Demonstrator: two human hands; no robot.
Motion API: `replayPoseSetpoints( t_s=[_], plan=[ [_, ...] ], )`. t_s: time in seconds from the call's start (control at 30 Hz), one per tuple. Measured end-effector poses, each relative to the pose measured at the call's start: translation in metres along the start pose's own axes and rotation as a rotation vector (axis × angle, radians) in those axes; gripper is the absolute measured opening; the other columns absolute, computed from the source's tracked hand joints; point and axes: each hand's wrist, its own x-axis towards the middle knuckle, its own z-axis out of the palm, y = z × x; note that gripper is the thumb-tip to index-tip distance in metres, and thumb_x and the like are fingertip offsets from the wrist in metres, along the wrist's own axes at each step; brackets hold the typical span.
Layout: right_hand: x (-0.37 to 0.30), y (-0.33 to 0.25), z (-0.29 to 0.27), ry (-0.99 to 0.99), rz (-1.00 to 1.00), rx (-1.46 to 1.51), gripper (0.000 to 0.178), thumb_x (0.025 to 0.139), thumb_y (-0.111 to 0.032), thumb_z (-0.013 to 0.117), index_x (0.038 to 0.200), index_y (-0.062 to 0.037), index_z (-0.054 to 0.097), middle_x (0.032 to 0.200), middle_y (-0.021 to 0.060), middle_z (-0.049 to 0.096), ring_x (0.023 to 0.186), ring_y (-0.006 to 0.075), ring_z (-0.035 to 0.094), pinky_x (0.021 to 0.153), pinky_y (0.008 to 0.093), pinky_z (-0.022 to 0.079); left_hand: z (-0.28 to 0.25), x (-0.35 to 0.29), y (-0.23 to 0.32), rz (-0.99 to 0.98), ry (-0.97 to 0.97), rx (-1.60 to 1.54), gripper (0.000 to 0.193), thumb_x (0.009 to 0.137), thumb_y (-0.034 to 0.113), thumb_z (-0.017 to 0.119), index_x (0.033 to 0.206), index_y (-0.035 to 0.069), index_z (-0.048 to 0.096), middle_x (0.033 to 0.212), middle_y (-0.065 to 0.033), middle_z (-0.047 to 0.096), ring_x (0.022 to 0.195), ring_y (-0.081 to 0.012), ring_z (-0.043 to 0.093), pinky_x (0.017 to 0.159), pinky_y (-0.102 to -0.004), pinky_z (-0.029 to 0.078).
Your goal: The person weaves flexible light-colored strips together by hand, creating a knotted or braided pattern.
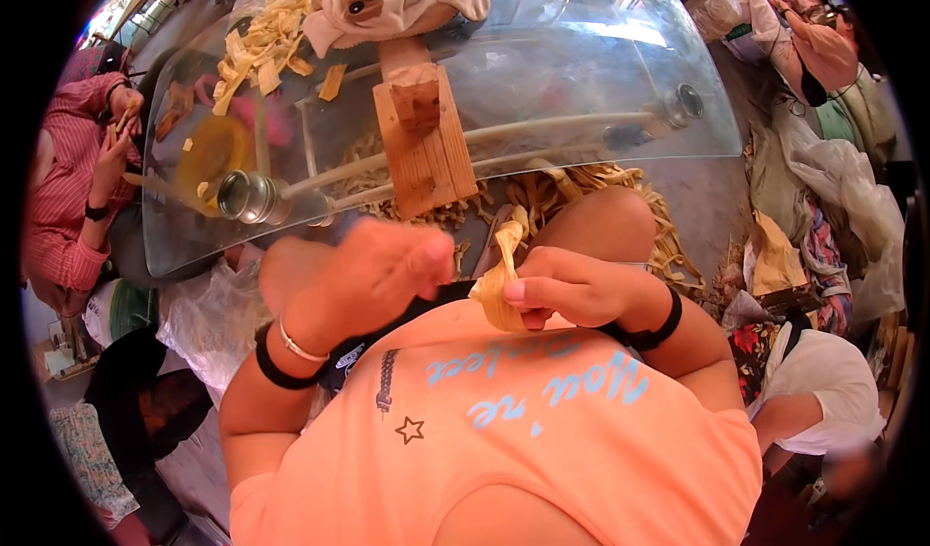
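A: Head view. Right hand (572,289) has its grip pinched shut on a pale yellow fibre strip (499,280), which curls up from the fingers and hangs in a loop below them, close against the orange shirt (542,420).

B: And the left hand (373,275)?

A: Blurred. It sits just left of the strip. Fingers look curled, but I cannot tell whether its grip is clenched on anything or released.

B: What lies past the grips?

A: Beyond and above them, a wooden block stand (423,139) on two pale rods (542,129), all seen through a clear curved sheet (601,52). More cut strips (257,47) lie far up and left; a loose heap of the same fibre (581,192) lies just beyond the right hand, around the knee (601,221).

B: Risks, as you judge them?

A: The strip is held at one narrow pinch only. A sharp pull from the left could tear it or slip it free, and it would drop into the heap, hard to pick out again. The hanging loop could also twist or crease.

B: Others nearby?

A: A person in a red striped shirt (68,197) far left, another person's arm (823,47) far right. Both are well apart from the grips.
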Motion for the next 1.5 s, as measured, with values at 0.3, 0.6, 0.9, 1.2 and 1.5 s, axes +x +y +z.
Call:
replayPoseSetpoints(
  t_s=[0.3, 0.6, 0.9, 1.2, 1.5],
  plan=[
    [0.025, 0.001, 0.010, -0.041, 0.050, -0.443, 0.051, 0.104, -0.043, 0.049, 0.087, 0.0029, 0.062, 0.068, 0.0106, 0.058, 0.071, 0.0237, 0.058, 0.067, 0.0356, 0.046, 0.031, 0.032, -0.007, 0.542, 0.034, -0.315, 0.033, 0.102, 0.018, 0.054, 0.126, -0.004, 0.063, 0.150, -0.0215, 0.043, 0.141, -0.0311, 0.040, 0.111, -0.0403, 0.035],
    [0.019, 0.017, 0.007, 0.163, 0.102, 0.086, 0.040, 0.103, -0.026, 0.043, 0.073, -0.0006, 0.049, 0.068, -0.0008, 0.046, 0.063, 0.0116, 0.043, 0.060, 0.0283, 0.038, 0.027, 0.017, 0.002, 0.325, 0.187, 0.171, 0.019, 0.101, 0.016, 0.057, 0.107, -0.001, 0.061, 0.096, -0.0105, 0.065, 0.081, -0.0215, 0.063, 0.072, -0.0312, 0.051],
    [0.022, -0.005, 0.012, 0.531, -0.171, -0.096, 0.037, 0.107, -0.022, 0.039, 0.082, -0.0014, 0.056, 0.073, -0.0001, 0.050, 0.068, 0.0094, 0.044, 0.062, 0.0274, 0.038, 0.043, 0.005, 0.008, 0.187, 0.618, -0.085, 0.005, 0.097, 0.005, 0.061, 0.100, 0.002, 0.061, 0.079, -0.0103, 0.060, 0.064, -0.0216, 0.059, 0.058, -0.0289, 0.048],
    [0.013, 0.003, 0.006, 0.479, -0.285, 0.236, 0.008, 0.097, -0.008, 0.064, 0.099, -0.0010, 0.062, 0.092, -0.0023, 0.056, 0.086, 0.0052, 0.052, 0.073, 0.0227, 0.044, 0.032, 0.020, -0.018, 0.657, 0.526, 0.065, 0.029, 0.086, -0.004, 0.065, 0.113, 0.002, 0.056, 0.105, -0.0125, 0.060, 0.096, -0.0230, 0.059, 0.086, -0.0348, 0.048],
    [0.018, 0.006, -0.003, 0.517, -0.485, -0.189, 0.012, 0.087, -0.008, 0.075, 0.095, -0.0029, 0.067, 0.094, 0.0034, 0.064, 0.086, 0.0118, 0.062, 0.073, 0.0246, 0.050, 0.037, 0.035, -0.020, 0.527, 0.363, -0.312, 0.039, 0.081, -0.003, 0.067, 0.116, 0.002, 0.054, 0.101, -0.0047, 0.058, 0.092, -0.0121, 0.058, 0.084, -0.0286, 0.049]
  ],
)
